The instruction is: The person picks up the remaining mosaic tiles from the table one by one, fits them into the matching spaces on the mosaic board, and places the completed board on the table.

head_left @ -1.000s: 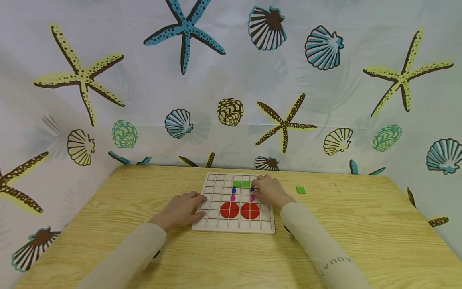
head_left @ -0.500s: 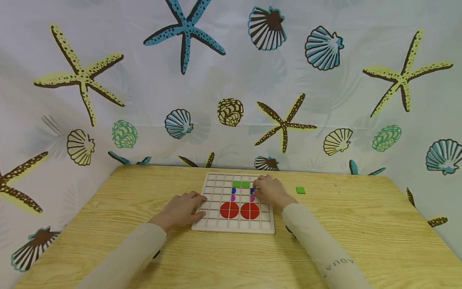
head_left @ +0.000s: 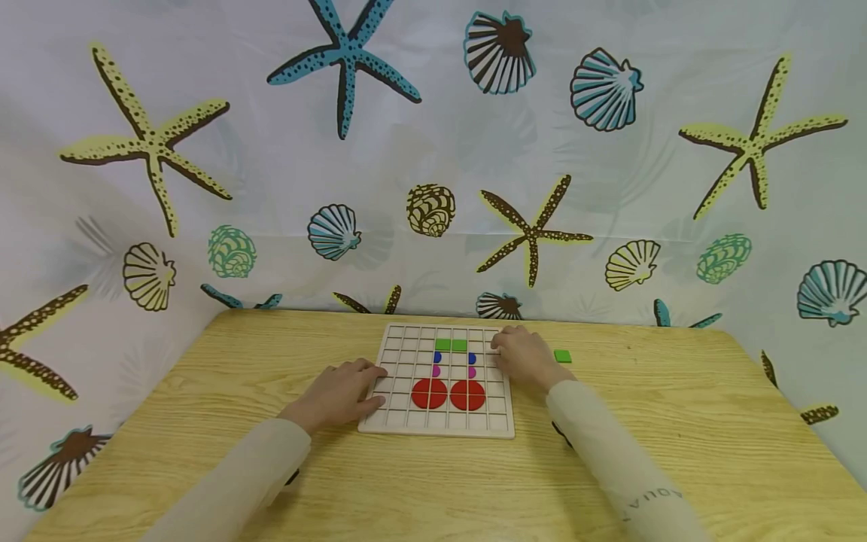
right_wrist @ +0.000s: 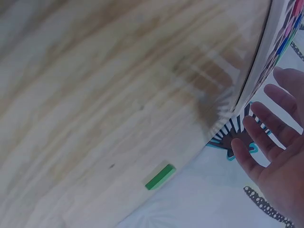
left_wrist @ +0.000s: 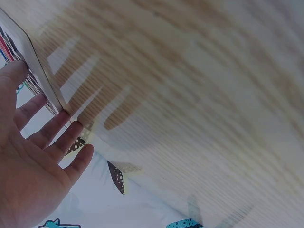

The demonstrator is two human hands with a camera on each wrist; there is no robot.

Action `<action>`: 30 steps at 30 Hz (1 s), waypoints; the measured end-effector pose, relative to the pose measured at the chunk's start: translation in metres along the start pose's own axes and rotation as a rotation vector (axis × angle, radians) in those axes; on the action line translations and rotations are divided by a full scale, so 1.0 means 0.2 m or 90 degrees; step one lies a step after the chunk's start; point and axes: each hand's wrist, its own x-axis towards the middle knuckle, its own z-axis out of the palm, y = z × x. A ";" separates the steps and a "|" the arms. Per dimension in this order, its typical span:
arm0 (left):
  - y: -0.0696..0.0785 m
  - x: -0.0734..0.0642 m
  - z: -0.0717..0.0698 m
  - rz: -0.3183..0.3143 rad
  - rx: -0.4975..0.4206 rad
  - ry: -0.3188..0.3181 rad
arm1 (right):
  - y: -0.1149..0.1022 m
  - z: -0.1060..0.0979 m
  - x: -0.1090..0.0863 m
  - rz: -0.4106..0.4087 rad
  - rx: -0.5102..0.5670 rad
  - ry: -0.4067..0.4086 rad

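A pale board (head_left: 398,419) with a square grid lies on the table. On it are two green squares (head_left: 451,345), two blue half-rounds (head_left: 472,358), two magenta half-rounds (head_left: 472,372) and two red discs (head_left: 430,394) crossed by grid lines. My left hand (head_left: 342,391) rests at the board's left edge, fingers spread and touching its rim. Over the upper right edge of the board is my right hand (head_left: 527,357), its fingers relaxed. In the right wrist view, nothing shows between those fingers (right_wrist: 266,137). A loose green square (head_left: 563,356) lies just beyond the right hand.
The wooden table (head_left: 420,489) stretches to both sides and toward me. Behind it hangs a white cloth (head_left: 433,143) printed with starfish and shells, which also runs along the left and right sides.
My right hand has moved right, away from the blue half-round on the right, which now shows fully. The left hand stays at the board's edge.
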 end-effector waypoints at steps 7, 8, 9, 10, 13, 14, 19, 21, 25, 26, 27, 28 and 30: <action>0.01 -0.01 -0.01 -0.002 -0.002 -0.007 | 0.07 -0.02 -0.04 0.015 0.024 0.023; 0.01 -0.01 -0.01 -0.003 -0.003 -0.008 | 0.08 -0.02 -0.05 0.013 0.022 0.026; 0.01 -0.01 -0.01 -0.004 -0.003 -0.008 | 0.09 -0.02 -0.05 0.010 0.018 0.029; 0.01 -0.01 -0.01 -0.003 -0.002 -0.008 | 0.10 -0.03 -0.06 0.009 0.015 0.030; 0.01 -0.01 0.00 -0.003 -0.005 -0.007 | 0.14 -0.03 -0.08 0.007 0.010 0.034; 0.00 -0.01 0.00 -0.002 -0.006 -0.005 | 0.15 -0.04 -0.09 0.007 0.006 0.035; 0.01 0.00 0.00 -0.002 -0.008 -0.005 | 0.22 -0.05 -0.12 0.029 0.017 0.034; 0.01 0.00 -0.01 -0.003 -0.007 -0.006 | 0.24 -0.05 -0.13 0.036 0.018 0.036; 0.01 0.00 -0.01 -0.004 -0.007 -0.007 | 0.29 -0.05 -0.16 0.046 0.020 0.038; 0.01 0.00 0.00 -0.004 -0.007 -0.007 | 0.30 -0.05 -0.17 0.048 0.021 0.037; 0.01 0.00 0.00 -0.004 -0.006 -0.007 | 0.31 -0.05 -0.18 0.053 0.025 0.035; 0.01 0.00 0.00 -0.004 -0.006 -0.007 | 0.32 -0.05 -0.19 0.055 0.028 0.034; 0.01 0.00 0.00 -0.004 -0.005 -0.007 | 0.34 -0.05 -0.20 0.065 0.033 0.030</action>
